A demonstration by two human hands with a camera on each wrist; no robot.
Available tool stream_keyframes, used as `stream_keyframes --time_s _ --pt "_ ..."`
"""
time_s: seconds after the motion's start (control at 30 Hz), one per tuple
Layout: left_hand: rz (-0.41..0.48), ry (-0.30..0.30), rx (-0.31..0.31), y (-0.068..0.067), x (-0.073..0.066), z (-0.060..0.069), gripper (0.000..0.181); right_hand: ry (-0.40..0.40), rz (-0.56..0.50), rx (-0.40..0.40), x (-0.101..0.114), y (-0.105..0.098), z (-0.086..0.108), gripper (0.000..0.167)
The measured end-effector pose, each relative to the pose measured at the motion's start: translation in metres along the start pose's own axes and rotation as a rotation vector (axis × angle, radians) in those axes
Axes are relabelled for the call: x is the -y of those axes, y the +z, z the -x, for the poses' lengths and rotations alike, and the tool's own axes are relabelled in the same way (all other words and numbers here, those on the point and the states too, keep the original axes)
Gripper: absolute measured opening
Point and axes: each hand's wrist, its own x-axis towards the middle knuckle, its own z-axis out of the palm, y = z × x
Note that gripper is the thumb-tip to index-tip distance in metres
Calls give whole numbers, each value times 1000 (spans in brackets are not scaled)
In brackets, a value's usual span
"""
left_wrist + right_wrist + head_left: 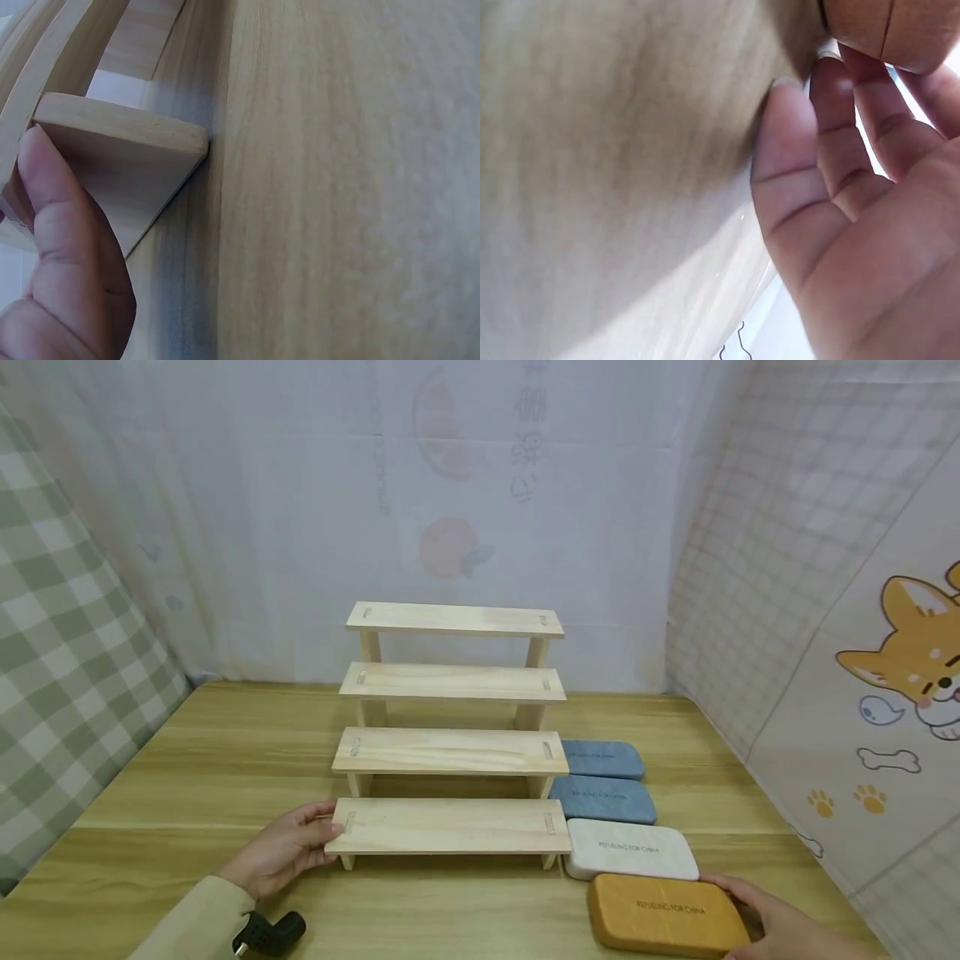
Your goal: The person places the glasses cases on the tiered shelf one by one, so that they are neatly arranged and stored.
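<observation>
A pale wooden tiered display stand (450, 827) faces me in the middle of the table. My left hand (288, 852) holds the left end of its lowest board; in the left wrist view the thumb (56, 195) presses against the board beside a leg. An orange rounded case (667, 914), lettered REFUELING FOR CHINA, lies at the front right. Around its right end is my right hand (780, 918), with fingers touching it. From the right wrist, those fingers (840, 112) look loosely bent at the case's end, with the thumb apart from it.
Behind the orange case lie a white case (633, 850) and two blue cases (603, 799), close by the stand's right side. A black device (270, 933) is on the left wrist. Printed cloth (300, 527) hangs behind the table, with a checked cloth (67, 627) at left.
</observation>
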Motion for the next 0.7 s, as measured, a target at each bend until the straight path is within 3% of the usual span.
stream_keyframes --time_s 0.23,0.47,0.7 --pt "-8 12 -3 2 1 0 76 91 16 -18 5 3 -3 85" --pt "-12 22 -10 3 2 0 75 8 -56 14 -3 1 -3 82" --pt "-9 29 -25 4 0 0 74 4 -31 -3 -3 0 -3 83"
